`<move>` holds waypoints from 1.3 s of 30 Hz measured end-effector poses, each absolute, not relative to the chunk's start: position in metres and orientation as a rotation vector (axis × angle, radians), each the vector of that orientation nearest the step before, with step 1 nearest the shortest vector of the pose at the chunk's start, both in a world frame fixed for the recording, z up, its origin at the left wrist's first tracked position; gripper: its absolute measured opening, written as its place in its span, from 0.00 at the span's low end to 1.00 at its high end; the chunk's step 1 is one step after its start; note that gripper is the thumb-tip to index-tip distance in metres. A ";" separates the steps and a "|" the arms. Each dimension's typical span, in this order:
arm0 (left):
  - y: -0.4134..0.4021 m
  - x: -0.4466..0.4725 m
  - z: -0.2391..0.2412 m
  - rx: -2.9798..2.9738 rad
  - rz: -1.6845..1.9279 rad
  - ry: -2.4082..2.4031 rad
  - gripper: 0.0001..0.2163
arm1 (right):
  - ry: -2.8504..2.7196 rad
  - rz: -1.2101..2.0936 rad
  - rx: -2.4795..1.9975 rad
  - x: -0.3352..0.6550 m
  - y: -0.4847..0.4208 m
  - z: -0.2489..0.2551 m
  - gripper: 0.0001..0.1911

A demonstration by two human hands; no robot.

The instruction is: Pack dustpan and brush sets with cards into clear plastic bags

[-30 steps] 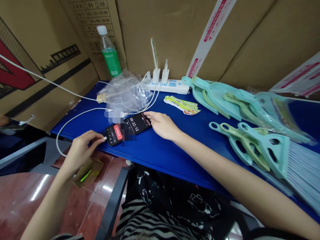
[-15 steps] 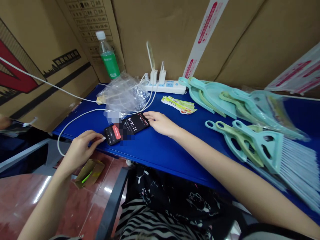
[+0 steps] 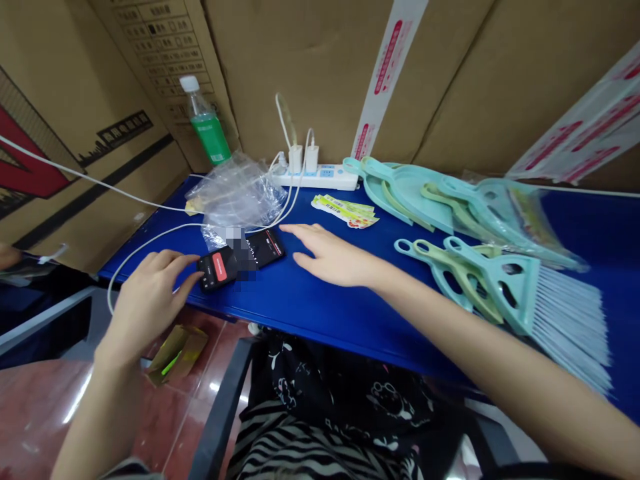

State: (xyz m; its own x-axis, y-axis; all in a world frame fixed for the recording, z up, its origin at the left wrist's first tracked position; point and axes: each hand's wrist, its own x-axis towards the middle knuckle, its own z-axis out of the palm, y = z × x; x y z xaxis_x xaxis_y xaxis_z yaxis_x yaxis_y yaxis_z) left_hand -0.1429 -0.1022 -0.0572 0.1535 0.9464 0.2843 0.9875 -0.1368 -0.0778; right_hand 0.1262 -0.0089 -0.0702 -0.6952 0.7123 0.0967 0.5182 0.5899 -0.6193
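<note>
A black phone with a red button on its screen lies near the table's left front edge. My left hand pinches its left end with thumb and fingers; the tip of the charging cable is hidden behind that hand. Touching or overlapping it on the right is a second phone, which shows a running timer; a blurred patch covers where the two meet. Beside the second phone, my right hand hovers or rests open, index finger stretched out and thumb apart, with nothing in it.
A crumpled clear plastic bag and a green-labelled bottle stand behind the phones. Behind is a power strip with chargers. Labels, dustpans and brush sets lie rightward on the blue table.
My right hand has let go of the timer phone's right end and opened slightly away from it. The white plug seen between my left fingers is now out of sight. The view has shifted.
</note>
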 end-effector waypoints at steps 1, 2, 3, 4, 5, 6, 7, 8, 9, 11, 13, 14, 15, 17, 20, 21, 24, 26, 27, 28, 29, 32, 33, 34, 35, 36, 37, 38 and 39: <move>-0.099 -0.132 -0.057 -2.215 -0.247 -1.831 0.16 | -2.557 0.653 -0.978 0.141 -0.015 -0.067 0.28; -0.094 -0.120 -0.059 -2.290 -0.222 -1.768 0.15 | -2.595 0.500 -0.999 0.158 -0.021 -0.064 0.25; -0.089 -0.107 -0.061 -2.355 -0.200 -1.701 0.14 | -2.612 0.349 -1.050 0.176 -0.027 -0.063 0.24; -0.082 -0.094 -0.064 -2.433 -0.140 -1.617 0.14 | -2.623 0.210 -1.103 0.194 -0.033 -0.063 0.24; -0.075 -0.081 -0.067 -2.486 -0.081 -1.525 0.15 | -2.640 0.097 -1.155 0.211 -0.037 -0.065 0.24; -0.068 -0.068 -0.070 -2.510 -0.019 -1.463 0.17 | -2.657 0.003 -1.199 0.227 -0.041 -0.068 0.24; -0.062 -0.057 -0.072 -2.532 0.024 -1.400 0.18 | -2.659 -0.095 -1.241 0.241 -0.044 -0.073 0.24; -0.057 -0.048 -0.073 -2.547 0.062 -1.350 0.20 | -2.645 -0.196 -1.284 0.253 -0.045 -0.079 0.25; -0.053 -0.040 -0.074 -2.561 0.096 -1.310 0.22 | -2.626 -0.280 -1.319 0.263 -0.046 -0.085 0.25; -0.049 -0.029 -0.073 -2.572 0.157 -1.257 0.24 | -2.587 -0.395 -1.362 0.277 -0.045 -0.098 0.27; -0.047 -0.024 -0.071 -2.549 0.206 -1.240 0.23 | -2.580 -0.444 -1.371 0.285 -0.043 -0.108 0.27; -0.047 -0.023 -0.070 -2.530 0.219 -1.239 0.22 | -2.584 -0.458 -1.371 0.288 -0.042 -0.112 0.28; -0.048 -0.023 -0.069 -2.510 0.222 -1.241 0.21 | -2.592 -0.471 -1.368 0.289 -0.042 -0.115 0.29; -0.049 -0.025 -0.070 -2.486 0.214 -1.238 0.20 | -2.609 -0.496 -1.360 0.293 -0.041 -0.118 0.29; -0.054 -0.027 -0.075 -2.446 0.165 -1.279 0.19 | -2.624 -0.497 -1.336 0.297 -0.041 -0.119 0.29; -0.056 -0.026 -0.078 -2.424 0.139 -1.296 0.18 | -2.619 -0.483 -1.330 0.299 -0.041 -0.119 0.29; -0.065 -0.016 -0.086 -2.398 0.070 -1.239 0.15 | -2.589 -0.439 -1.323 0.303 -0.040 -0.120 0.30; -0.069 -0.004 -0.088 -2.433 0.053 -1.103 0.13 | -2.576 -0.439 -1.324 0.305 -0.039 -0.121 0.30; -0.069 0.002 -0.088 -2.446 0.047 -1.037 0.13 | -2.573 -0.448 -1.330 0.305 -0.039 -0.121 0.30; -0.068 0.007 -0.088 -2.448 0.037 -0.981 0.12 | -2.571 -0.459 -1.338 0.305 -0.039 -0.120 0.29; -0.066 0.013 -0.086 -2.442 0.026 -0.938 0.12 | -2.571 -0.471 -1.345 0.304 -0.040 -0.119 0.29; -0.052 0.027 -0.078 -2.435 -0.002 -0.858 0.12 | -2.576 -0.504 -1.352 0.300 -0.041 -0.111 0.27; -0.045 0.032 -0.074 -2.446 -0.002 -0.845 0.11 | -2.571 -0.513 -1.355 0.299 -0.041 -0.108 0.25; -0.037 0.037 -0.071 -2.463 0.010 -0.842 0.11 | -2.560 -0.519 -1.358 0.296 -0.041 -0.104 0.24; -0.029 0.042 -0.067 -2.475 0.018 -0.855 0.10 | -2.547 -0.519 -1.363 0.294 -0.041 -0.100 0.23; -0.020 0.048 -0.064 -2.491 0.031 -0.879 0.09 | -2.534 -0.511 -1.369 0.292 -0.041 -0.096 0.23; -0.011 0.055 -0.061 -2.500 0.032 -0.925 0.09 | -2.526 -0.497 -1.377 0.290 -0.040 -0.093 0.23; -0.002 0.062 -0.058 -2.503 0.029 -0.984 0.08 | -2.522 -0.479 -1.392 0.288 -0.040 -0.090 0.23; 0.006 0.069 -0.055 -2.498 0.022 -1.051 0.09 | -2.522 -0.456 -1.418 0.287 -0.039 -0.087 0.23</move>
